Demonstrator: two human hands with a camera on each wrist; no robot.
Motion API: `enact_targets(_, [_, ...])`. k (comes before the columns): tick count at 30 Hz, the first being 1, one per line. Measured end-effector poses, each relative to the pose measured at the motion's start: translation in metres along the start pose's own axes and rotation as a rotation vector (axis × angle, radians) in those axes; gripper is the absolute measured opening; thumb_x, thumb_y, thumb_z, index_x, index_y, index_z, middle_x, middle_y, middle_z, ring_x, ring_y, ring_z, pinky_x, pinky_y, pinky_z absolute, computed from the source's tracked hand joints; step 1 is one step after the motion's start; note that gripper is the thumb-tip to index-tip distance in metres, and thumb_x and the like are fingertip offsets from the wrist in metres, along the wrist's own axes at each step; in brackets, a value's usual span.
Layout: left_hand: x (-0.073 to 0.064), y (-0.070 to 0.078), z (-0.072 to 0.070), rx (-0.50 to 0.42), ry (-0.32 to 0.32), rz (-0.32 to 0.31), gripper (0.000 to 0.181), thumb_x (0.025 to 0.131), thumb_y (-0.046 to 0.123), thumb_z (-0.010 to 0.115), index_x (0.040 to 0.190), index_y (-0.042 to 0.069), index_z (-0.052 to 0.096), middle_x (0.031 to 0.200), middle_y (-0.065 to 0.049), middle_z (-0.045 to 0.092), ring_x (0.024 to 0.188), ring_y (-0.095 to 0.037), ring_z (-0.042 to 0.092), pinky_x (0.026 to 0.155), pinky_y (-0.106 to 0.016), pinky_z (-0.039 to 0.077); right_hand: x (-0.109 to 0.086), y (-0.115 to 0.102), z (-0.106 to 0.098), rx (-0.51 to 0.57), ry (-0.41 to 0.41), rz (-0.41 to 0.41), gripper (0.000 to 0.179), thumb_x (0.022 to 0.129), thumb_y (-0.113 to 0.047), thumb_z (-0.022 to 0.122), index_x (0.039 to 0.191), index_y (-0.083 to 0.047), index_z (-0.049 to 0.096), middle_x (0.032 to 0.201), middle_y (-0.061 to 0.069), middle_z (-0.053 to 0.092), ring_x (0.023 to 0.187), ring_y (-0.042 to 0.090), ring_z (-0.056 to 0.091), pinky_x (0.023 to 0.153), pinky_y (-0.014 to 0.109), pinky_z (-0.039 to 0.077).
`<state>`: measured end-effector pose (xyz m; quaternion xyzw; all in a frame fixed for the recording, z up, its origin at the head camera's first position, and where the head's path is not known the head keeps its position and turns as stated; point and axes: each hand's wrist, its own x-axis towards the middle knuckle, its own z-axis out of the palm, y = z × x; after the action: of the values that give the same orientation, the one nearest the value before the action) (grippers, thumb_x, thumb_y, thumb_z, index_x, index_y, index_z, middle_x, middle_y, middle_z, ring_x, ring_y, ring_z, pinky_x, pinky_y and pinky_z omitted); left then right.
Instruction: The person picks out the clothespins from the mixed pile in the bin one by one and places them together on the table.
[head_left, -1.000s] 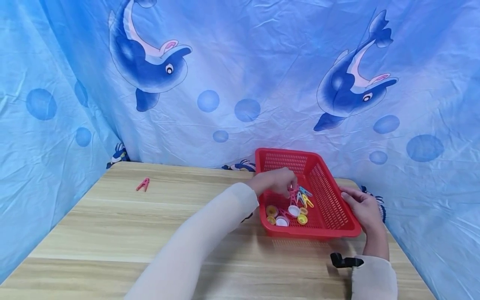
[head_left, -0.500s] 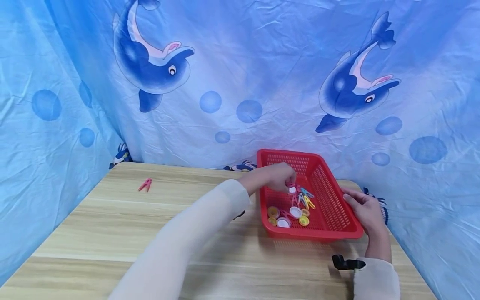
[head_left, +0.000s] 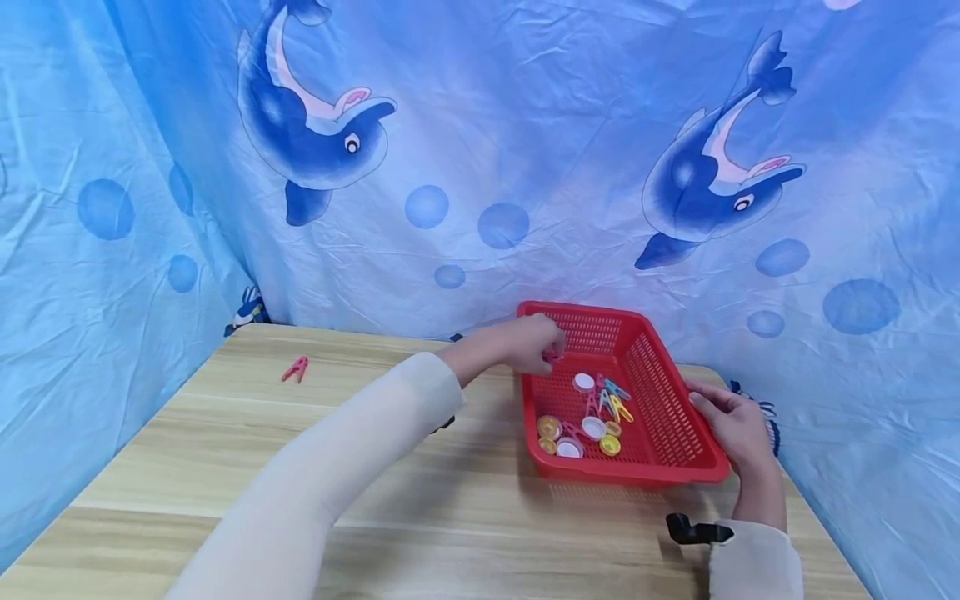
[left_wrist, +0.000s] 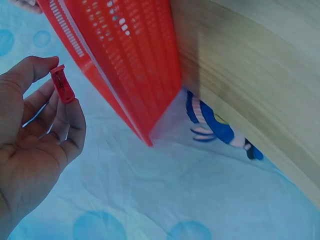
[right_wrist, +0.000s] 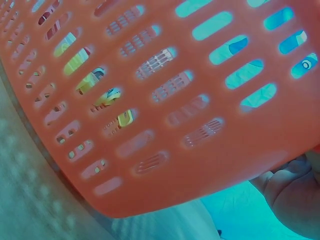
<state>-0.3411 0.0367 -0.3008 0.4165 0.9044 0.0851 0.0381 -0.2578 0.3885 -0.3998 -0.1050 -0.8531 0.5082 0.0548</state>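
My left hand (head_left: 531,343) pinches a pinkish-red clothespin (left_wrist: 62,86) between thumb and fingertips, over the left side of a red plastic basket (head_left: 633,472). In the left wrist view the clothespin is seen nearly end-on. Down in the basket lie a yellow clothespin (head_left: 620,408), blue ones such as this light blue clothespin (head_left: 617,389), and several pink ones. White round caps (head_left: 594,428) and yellow caps (head_left: 610,445) lie among them. At the basket's right rim my right hand (head_left: 738,427) grips the edge; its fingers are mostly hidden by the wall.
A lone pink clothespin (head_left: 296,368) lies on the wooden table (head_left: 247,442), toward the back left. Behind and beside the table hangs a blue curtain (head_left: 465,125) with dolphins. The basket stands near the table's back right.
My left hand has moved left and slightly up from the heap, carrying the clothespin, and a white cap now shows where it was. The right hand keeps its grip on the rim.
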Motion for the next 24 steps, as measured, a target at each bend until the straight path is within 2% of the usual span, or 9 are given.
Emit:
enact_targets(5, [-0.014,-0.016,-0.003,0.001,0.020,0.007,0.013,0.091,0.015,0.075,0.102,0.008,0.072,0.090,0.001,0.066,0.083,-0.013,0.058,0.074,-0.024,0.051,0.001,0.002,0.001,0.001,0.000,-0.009,0.062,0.102,-0.049,0.058,0.149,-0.009,0.054,0.130,0.019,0.060,0.089,0.012,0.069,0.074,0.032,0.061])
enact_targets(10, [-0.029,-0.031,-0.006,0.013,0.032,0.037,0.008,0.088,0.010,0.075,0.089,0.008,0.068,0.077,0.001,0.057,0.071,-0.011,0.048,0.064,-0.024,0.042,-0.001,0.002,0.000,-0.012,-0.004,0.005,0.063,0.102,-0.050,0.058,0.150,-0.010,0.053,0.134,0.020,0.058,0.091,0.013,0.067,0.074,0.032,0.060])
enact_targets(13, [-0.040,-0.040,-0.005,-0.001,0.041,0.049,0.007,0.086,0.007,0.073,0.083,0.008,0.066,0.074,0.002,0.056,0.069,-0.011,0.048,0.063,-0.024,0.042,-0.003,0.003,-0.002,-0.028,-0.006,-0.010,0.063,0.102,-0.050,0.057,0.150,-0.009,0.052,0.135,0.021,0.058,0.090,0.012,0.067,0.074,0.033,0.060])
enact_targets(16, [-0.050,-0.051,-0.004,0.004,0.051,0.050,0.003,0.085,0.005,0.071,0.085,0.006,0.069,0.078,0.000,0.062,0.075,-0.012,0.053,0.069,-0.026,0.048,-0.003,0.003,-0.004,-0.029,-0.009,-0.025,0.064,0.102,-0.050,0.057,0.150,-0.008,0.052,0.133,0.021,0.059,0.089,0.012,0.068,0.073,0.033,0.060])
enact_targets(21, [-0.070,-0.067,0.001,-0.013,0.043,0.024,0.006,0.087,0.006,0.070,0.093,0.004,0.072,0.088,-0.003,0.068,0.084,-0.015,0.060,0.078,-0.029,0.053,-0.002,0.002,-0.003,-0.020,-0.017,-0.032,0.065,0.102,-0.051,0.057,0.150,-0.007,0.052,0.128,0.018,0.062,0.088,0.011,0.069,0.074,0.033,0.061])
enact_targets(24, [-0.083,-0.078,0.005,-0.042,0.046,0.006,0.004,0.087,0.006,0.070,0.090,0.005,0.072,0.084,-0.001,0.067,0.080,-0.014,0.060,0.075,-0.029,0.053,-0.002,0.001,-0.002,-0.027,-0.020,-0.040,0.065,0.102,-0.051,0.057,0.149,-0.007,0.052,0.128,0.017,0.063,0.088,0.010,0.069,0.074,0.032,0.061])
